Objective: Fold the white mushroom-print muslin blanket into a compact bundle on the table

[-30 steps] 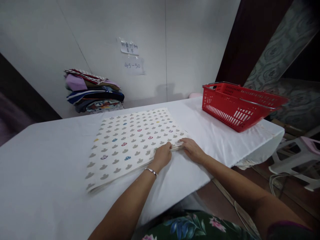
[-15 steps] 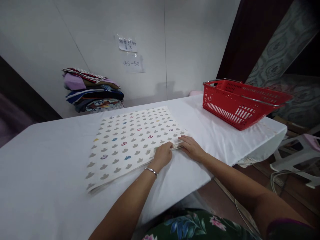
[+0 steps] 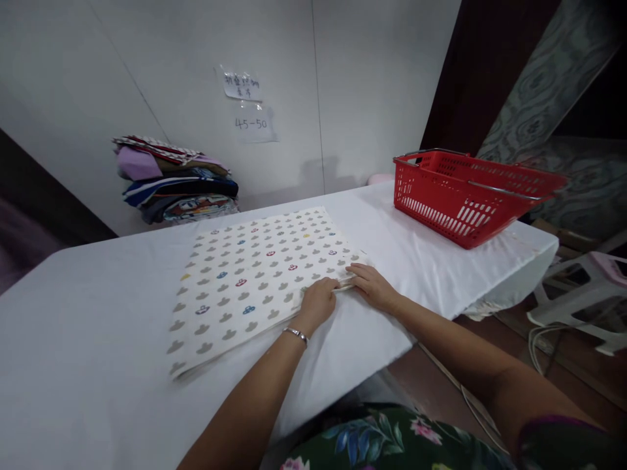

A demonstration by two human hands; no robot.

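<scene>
White sheeting covers the bench (image 3: 98,365), which fills the lower left and middle of the frame. On it, at the centre, lies the patterned cloth (image 3: 245,281), folded flat into a square of several layers, cream with rows of small grey and coloured motifs. At the upper right a red basket (image 3: 460,196) sits near the bench's far corner, well apart from the cloth. A stack of folded textiles (image 3: 176,186) stands against the wall at the upper left.

Both hands meet at the cloth's near right corner. The left hand (image 3: 318,303) has its fingers curled tight over the edge, clenched on the layers. The right hand (image 3: 373,287) lies just beside it, fingers stretched onto the corner. I cannot tell whether it pinches the edge.

Judging from this, an uneven tug at that one corner could slide the layers out of line or ruck the sheet beneath.

The fingertips are hidden under the knuckles. The basket's inside is hard to see, the notes on the wall (image 3: 242,85) are too small to read, and the bench's left end is cut off.
</scene>
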